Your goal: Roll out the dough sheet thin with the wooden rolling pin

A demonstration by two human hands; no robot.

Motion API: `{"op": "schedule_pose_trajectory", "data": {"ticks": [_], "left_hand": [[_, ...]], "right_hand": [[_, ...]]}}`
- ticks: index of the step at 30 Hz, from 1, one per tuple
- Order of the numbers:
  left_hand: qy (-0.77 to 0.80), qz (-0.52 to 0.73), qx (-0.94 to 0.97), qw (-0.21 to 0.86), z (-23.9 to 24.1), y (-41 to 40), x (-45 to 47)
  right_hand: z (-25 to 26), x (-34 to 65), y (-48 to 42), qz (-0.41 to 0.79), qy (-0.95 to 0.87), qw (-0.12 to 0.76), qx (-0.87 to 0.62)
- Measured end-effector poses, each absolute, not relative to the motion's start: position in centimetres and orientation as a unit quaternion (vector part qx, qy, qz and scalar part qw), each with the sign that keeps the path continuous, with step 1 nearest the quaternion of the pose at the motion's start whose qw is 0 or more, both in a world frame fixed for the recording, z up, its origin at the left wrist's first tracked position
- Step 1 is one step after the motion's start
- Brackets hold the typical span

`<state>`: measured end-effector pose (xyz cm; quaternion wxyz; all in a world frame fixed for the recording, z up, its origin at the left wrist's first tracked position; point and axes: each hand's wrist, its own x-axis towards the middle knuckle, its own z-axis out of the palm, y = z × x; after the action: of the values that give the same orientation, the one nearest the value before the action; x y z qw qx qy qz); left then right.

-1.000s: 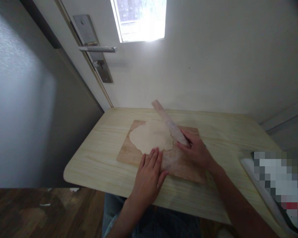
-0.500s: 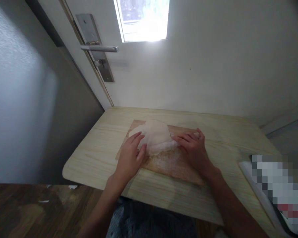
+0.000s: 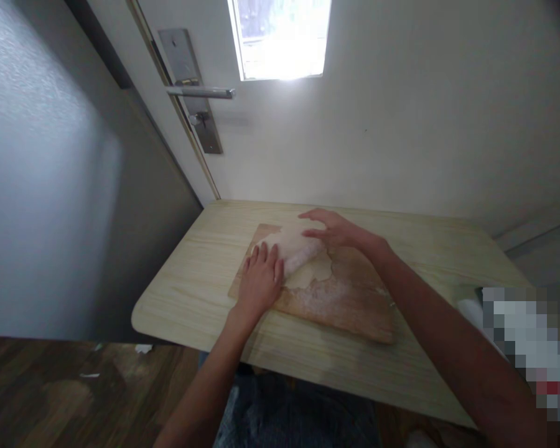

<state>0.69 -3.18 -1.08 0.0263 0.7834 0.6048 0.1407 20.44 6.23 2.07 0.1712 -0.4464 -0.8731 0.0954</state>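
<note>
A thin sheet of pale dough (image 3: 315,272) lies on a wooden board (image 3: 354,311) dusted with flour. Across the dough, on a slant, rests a whitish floury cylinder (image 3: 303,256) that looks like a rolling pin. My left hand (image 3: 261,277) lies flat at its near left end, fingers stretched over the dough. Toward the far end is my right hand (image 3: 329,229), thumb and fingers apart above the dough's far edge. Whether the right fingertips touch the dough or the cylinder, I cannot tell.
The board sits on a light wooden table (image 3: 177,280) against a white door with a metal handle (image 3: 200,93) and a bright window. A grey panel (image 3: 51,218) stands at the left. A blurred-out object (image 3: 527,339) lies at the table's right side.
My right hand has lifted off the cylinder's right end and moved up and left, its fingers spreading. The cylinder has turned to a steeper slant. My left hand has flattened out.
</note>
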Motion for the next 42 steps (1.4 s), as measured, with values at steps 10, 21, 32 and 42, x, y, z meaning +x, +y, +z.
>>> {"op": "schedule_pose_trajectory", "data": {"ticks": [10, 21, 32, 42], "left_hand": [[0.617, 0.067, 0.783, 0.026, -0.3, -3.1, 0.9], [0.576, 0.012, 0.818, -0.009, 0.5, -2.1, 0.5], [0.572, 0.026, 0.82, -0.003, 0.5, -3.6, 0.9], [0.548, 0.101, 0.83, -0.039, -0.3, -6.2, 1.3]], "right_hand": [[0.0, 17.9, 7.8, 0.046, -0.81, 0.105, -0.575], [-0.5, 18.9, 5.6, 0.03, -0.785, 0.035, -0.618], [0.0, 19.2, 2.8, 0.014, -0.79, -0.008, -0.613], [-0.6, 20.2, -1.5, -0.013, -0.785, 0.002, -0.62]]}}
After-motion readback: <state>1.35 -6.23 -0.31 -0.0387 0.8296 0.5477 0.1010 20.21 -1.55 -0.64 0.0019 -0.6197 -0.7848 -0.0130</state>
